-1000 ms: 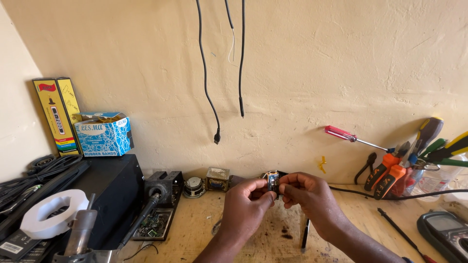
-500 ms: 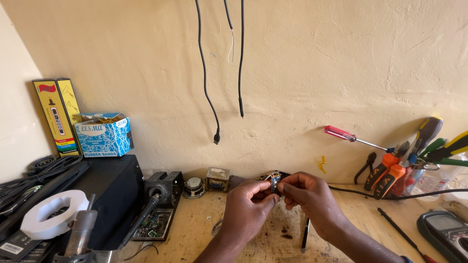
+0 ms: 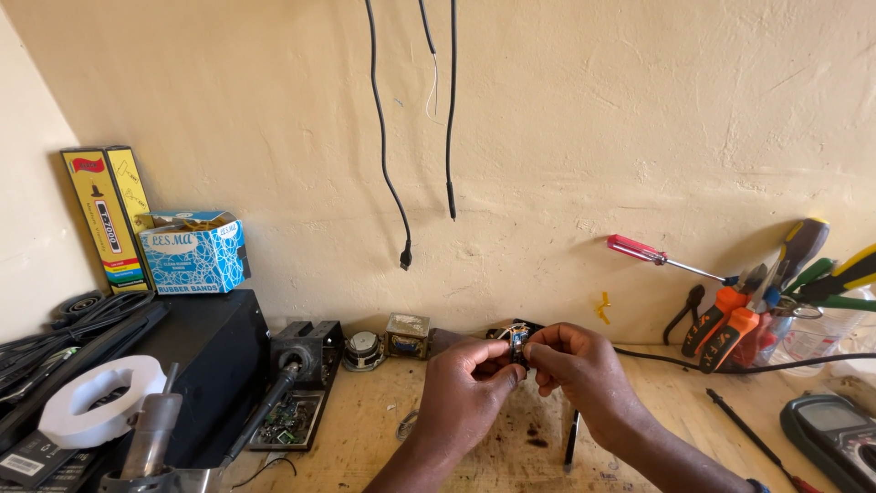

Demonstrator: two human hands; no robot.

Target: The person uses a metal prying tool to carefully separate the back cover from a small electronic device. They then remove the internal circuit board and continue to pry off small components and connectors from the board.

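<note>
— What carries everything here?

— A pale wooden table (image 3: 392, 429), scuffed and stained, pushed against a cream wall.

— What lies on it at the left?

— A black box (image 3: 214, 365), with a bare circuit board (image 3: 290, 422) beside it and a white roll of tape (image 3: 99, 400) nearer the edge.

— And along the wall?

— A small round speaker (image 3: 364, 350) just beside a little metal transformer (image 3: 407, 335).

— The right side?

— A thin black screwdriver (image 3: 744, 436), a dark pen (image 3: 572, 440), a multimeter (image 3: 830, 434) at the corner, and a black cable (image 3: 730, 367) trailing across.
</note>
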